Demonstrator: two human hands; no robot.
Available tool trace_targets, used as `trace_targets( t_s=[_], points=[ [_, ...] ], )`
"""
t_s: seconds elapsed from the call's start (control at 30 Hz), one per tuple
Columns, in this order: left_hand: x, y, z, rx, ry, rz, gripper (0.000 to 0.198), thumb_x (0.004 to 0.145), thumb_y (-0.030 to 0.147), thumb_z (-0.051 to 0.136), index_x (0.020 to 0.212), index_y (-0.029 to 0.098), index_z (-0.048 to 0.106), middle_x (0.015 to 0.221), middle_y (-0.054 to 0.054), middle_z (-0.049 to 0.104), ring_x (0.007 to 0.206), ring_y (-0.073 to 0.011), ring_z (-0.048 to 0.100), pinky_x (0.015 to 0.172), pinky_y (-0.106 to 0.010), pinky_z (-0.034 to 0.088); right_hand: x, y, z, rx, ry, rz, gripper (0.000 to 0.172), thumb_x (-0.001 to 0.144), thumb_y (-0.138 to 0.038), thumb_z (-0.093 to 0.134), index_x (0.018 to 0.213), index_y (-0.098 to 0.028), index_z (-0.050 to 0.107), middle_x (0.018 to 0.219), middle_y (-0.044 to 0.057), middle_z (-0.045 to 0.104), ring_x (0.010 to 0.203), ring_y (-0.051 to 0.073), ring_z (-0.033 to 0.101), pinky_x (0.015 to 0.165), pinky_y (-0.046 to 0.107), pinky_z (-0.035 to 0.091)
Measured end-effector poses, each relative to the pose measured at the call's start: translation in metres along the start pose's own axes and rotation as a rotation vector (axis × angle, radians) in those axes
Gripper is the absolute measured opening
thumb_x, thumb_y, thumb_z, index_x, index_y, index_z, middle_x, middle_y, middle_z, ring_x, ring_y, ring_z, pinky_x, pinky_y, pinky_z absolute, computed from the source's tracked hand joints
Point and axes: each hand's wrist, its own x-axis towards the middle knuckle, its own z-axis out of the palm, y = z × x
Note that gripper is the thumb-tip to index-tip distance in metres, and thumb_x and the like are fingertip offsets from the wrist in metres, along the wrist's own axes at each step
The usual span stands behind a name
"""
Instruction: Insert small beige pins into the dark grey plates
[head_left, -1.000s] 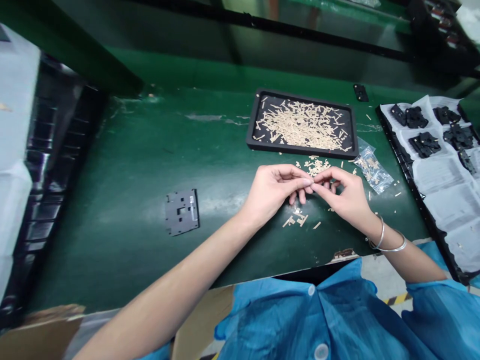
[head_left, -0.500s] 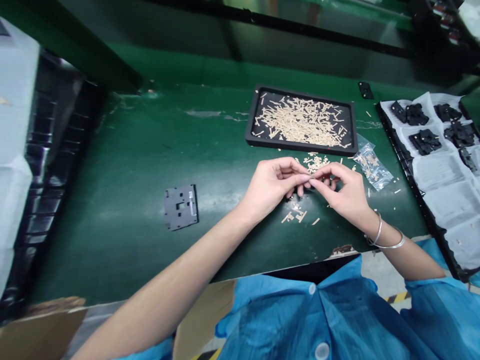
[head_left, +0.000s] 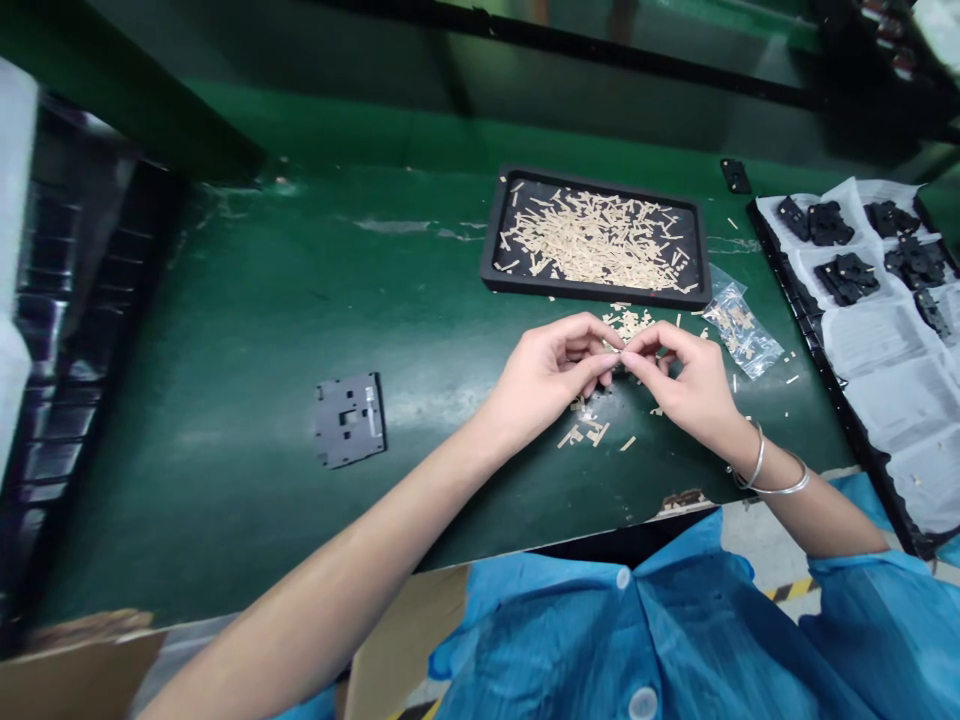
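Observation:
My left hand [head_left: 564, 368] and my right hand [head_left: 679, 375] meet fingertip to fingertip above the green table [head_left: 247, 400]. Both are pinched closed on something too small to make out between the thumbs and forefingers. Just beyond the fingers lies a heap of small beige strips [head_left: 630, 322]. A few more loose strips [head_left: 596, 432] are scattered on the near side of my hands. Behind them stands a black tray [head_left: 495, 275] filled with a pile of beige strips [head_left: 600, 240]. Off to the left, a flat dark plate with cutouts [head_left: 351, 420] lies alone on the table.
A clear plastic bag with beige bits [head_left: 742, 325] lies right of the tray. At the far right, a compartmented tray with white lining [head_left: 874, 350] holds several black parts [head_left: 847, 277]. One black part [head_left: 735, 176] lies at the back. Another black tray [head_left: 75, 330] stands at the left edge.
My hands keep nearly the same place with fingertips together, and the fingers shift only slightly. The table and its things appear a little farther left as the view turns.

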Motion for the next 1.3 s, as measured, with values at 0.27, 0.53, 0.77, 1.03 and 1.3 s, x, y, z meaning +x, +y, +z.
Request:
trace_targets(
  t_s=[0.27, 0.53, 0.77, 1.03, 1.3],
  points=[
    [-0.001, -0.002, -0.001, -0.024, 0.004, 0.058, 0.029, 0.078, 0.041, 0.071, 0.073, 0.017, 0.057, 0.057, 0.004, 0.053, 0.049, -0.0074, 0.045, 0.048, -0.02, 0.036, -0.001, -0.004, 0.001, -0.003, -0.016, 0.004, 0.011, 0.085, -0.024, 0.06, 0.075, -0.02, 0.062, 0.068, -0.001, 0.062, 0.061, 0.011, 0.053, 0.062, 0.026, 0.042],
    [-0.002, -0.001, -0.002, 0.023, -0.047, 0.02, 0.035, 0.084, 0.042, 0.061, 0.061, 0.017, 0.05, 0.055, 0.004, 0.042, 0.05, -0.0081, 0.036, 0.048, -0.023, 0.029, 0.002, -0.007, -0.002, 0.138, -0.083, 0.084, 0.012, 0.081, -0.024, 0.062, 0.07, -0.02, 0.061, 0.067, -0.002, 0.061, 0.059, 0.01, 0.052, 0.056, 0.024, 0.039],
    [0.0, 0.007, -0.006, 0.09, -0.091, -0.06, 0.023, 0.078, 0.032, 0.066, 0.064, 0.015, 0.06, 0.053, 0.003, 0.051, 0.047, -0.0075, 0.043, 0.048, -0.02, 0.035, 0.008, -0.003, -0.008, 0.536, -0.165, 0.293, 0.016, 0.075, -0.028, 0.069, 0.067, -0.018, 0.059, 0.061, -0.002, 0.063, 0.055, 0.008, 0.054, 0.051, 0.022, 0.039],
    [-0.003, 0.01, -0.014, 0.152, -0.439, -0.323, 0.012, 0.075, 0.011, 0.061, 0.085, 0.013, 0.068, 0.062, -0.002, 0.068, 0.048, -0.0119, 0.064, 0.046, -0.018, 0.046, 0.011, -0.001, -0.011, 0.586, -0.084, 0.342, 0.016, 0.074, -0.028, 0.068, 0.067, -0.018, 0.057, 0.056, -0.002, 0.063, 0.047, 0.006, 0.048, 0.046, 0.021, 0.037],
    [-0.007, 0.012, -0.008, 0.162, -0.45, -0.423, 0.016, 0.073, 0.011, 0.066, 0.088, 0.014, 0.07, 0.066, 0.001, 0.067, 0.03, -0.0054, 0.049, 0.033, -0.016, 0.039, 0.012, 0.0, -0.012, 0.651, -0.12, 0.365, 0.028, 0.07, -0.04, 0.075, 0.067, -0.019, 0.058, 0.056, -0.003, 0.063, 0.045, 0.005, 0.046, 0.044, 0.021, 0.034]
  ],
)
